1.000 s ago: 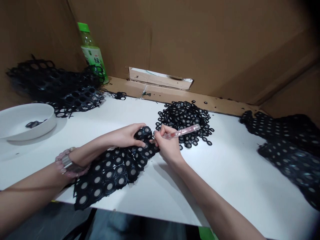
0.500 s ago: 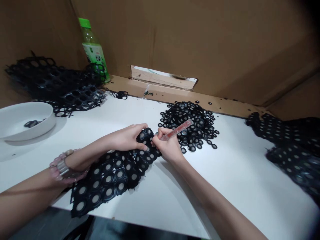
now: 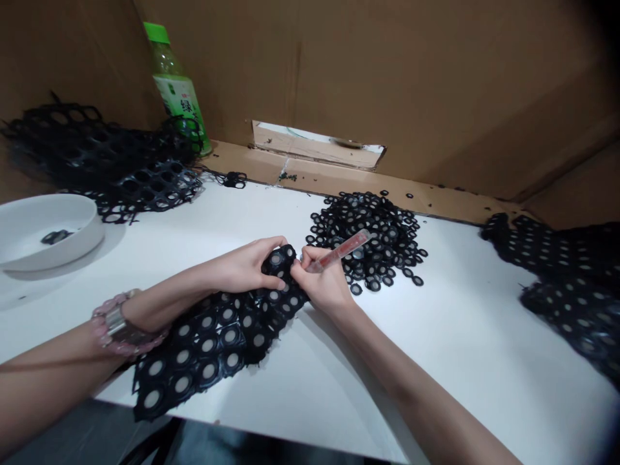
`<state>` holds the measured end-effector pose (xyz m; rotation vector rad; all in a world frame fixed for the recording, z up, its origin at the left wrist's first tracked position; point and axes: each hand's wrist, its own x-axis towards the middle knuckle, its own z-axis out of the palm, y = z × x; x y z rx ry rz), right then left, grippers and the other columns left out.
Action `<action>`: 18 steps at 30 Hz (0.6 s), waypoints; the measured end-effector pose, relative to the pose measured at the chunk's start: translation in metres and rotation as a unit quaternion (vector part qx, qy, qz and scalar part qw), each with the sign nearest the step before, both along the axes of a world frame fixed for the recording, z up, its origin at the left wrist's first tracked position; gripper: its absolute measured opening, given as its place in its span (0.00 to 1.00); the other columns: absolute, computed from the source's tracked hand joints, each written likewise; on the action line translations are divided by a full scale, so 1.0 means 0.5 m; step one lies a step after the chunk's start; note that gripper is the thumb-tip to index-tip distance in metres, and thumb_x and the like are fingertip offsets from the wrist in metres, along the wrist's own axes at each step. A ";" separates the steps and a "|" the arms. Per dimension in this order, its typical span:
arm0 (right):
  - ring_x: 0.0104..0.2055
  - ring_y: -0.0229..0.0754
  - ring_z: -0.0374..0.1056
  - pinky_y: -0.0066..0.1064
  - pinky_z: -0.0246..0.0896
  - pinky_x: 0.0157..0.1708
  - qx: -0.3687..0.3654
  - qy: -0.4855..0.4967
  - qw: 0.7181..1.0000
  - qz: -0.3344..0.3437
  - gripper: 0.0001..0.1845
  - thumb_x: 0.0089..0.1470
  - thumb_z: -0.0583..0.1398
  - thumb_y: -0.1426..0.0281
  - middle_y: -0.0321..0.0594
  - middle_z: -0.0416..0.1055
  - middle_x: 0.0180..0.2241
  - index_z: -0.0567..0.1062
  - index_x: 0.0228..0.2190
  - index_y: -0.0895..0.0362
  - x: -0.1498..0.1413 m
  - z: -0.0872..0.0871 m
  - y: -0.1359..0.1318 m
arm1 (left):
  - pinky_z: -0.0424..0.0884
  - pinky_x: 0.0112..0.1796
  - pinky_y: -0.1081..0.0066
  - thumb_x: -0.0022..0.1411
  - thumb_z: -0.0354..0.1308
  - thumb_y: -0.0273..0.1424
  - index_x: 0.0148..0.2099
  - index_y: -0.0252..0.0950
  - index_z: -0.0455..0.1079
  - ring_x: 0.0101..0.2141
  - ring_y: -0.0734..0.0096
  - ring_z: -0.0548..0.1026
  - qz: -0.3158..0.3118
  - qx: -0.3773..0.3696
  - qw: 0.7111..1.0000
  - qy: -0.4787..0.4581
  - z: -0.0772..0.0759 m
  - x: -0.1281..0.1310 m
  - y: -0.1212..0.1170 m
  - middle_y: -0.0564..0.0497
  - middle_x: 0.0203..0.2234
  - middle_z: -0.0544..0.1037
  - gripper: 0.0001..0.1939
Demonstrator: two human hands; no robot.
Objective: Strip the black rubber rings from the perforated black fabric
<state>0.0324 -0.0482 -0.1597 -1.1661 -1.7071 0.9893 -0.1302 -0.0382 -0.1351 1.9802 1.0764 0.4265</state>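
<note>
— Black ring-mesh sheet (image 3: 208,345): where, exactly?

— Flat on the white desk (image 3: 436,368), left of centre, one corner at the front edge, upper end raised between both hands.

— Left hand (image 3: 242,265)?

— Mostly closed, curled over that upper end, with a firm hold on the mesh.

— Right hand (image 3: 324,281)?

— Closed in a pen grip around a translucent red pen-like tool (image 3: 341,252). Tip hidden by the fingers; contact with the mesh impossible to tell.

— Good handling, in your judgement?

— Sound enough: hands close together, mesh pinned right beside the hidden tip, grip short for control, forearms low on the desk.

— And around the hands?

— A heap of loose black rings (image 3: 368,242) just beyond the right hand, more mesh piled at the desk's far left and right corners (image 3: 571,303), and a white bowl (image 3: 58,197) with small dark scraps (image 3: 55,237) at the left edge.
</note>
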 end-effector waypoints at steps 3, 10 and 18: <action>0.16 0.30 0.45 0.25 0.41 0.17 0.032 -0.025 0.999 0.002 0.15 0.40 0.54 0.74 0.27 0.48 0.12 0.52 0.12 0.55 -0.001 0.000 -0.004 | 0.63 0.36 0.71 0.46 0.59 0.30 0.37 0.35 0.60 0.33 0.71 0.66 0.004 -0.028 0.999 -0.040 0.002 0.005 -0.001 0.55 0.30 0.66 0.15; 0.17 0.30 0.46 0.24 0.42 0.18 0.062 -0.041 0.997 0.002 0.15 0.39 0.54 0.75 0.27 0.48 0.12 0.51 0.12 0.55 -0.002 -0.004 -0.010 | 0.63 0.36 0.72 0.46 0.58 0.30 0.36 0.35 0.60 0.34 0.71 0.66 0.014 -0.101 0.991 -0.081 0.006 0.005 0.000 0.55 0.30 0.66 0.14; 0.15 0.32 0.53 0.24 0.48 0.17 -0.052 0.120 0.991 -0.043 0.14 0.42 0.53 0.73 0.26 0.51 0.11 0.51 0.15 0.54 0.023 0.001 -0.010 | 0.63 0.38 0.70 0.53 0.54 0.38 0.41 0.35 0.61 0.37 0.66 0.68 -0.021 0.011 0.996 0.088 0.018 -0.015 0.001 0.51 0.36 0.71 0.15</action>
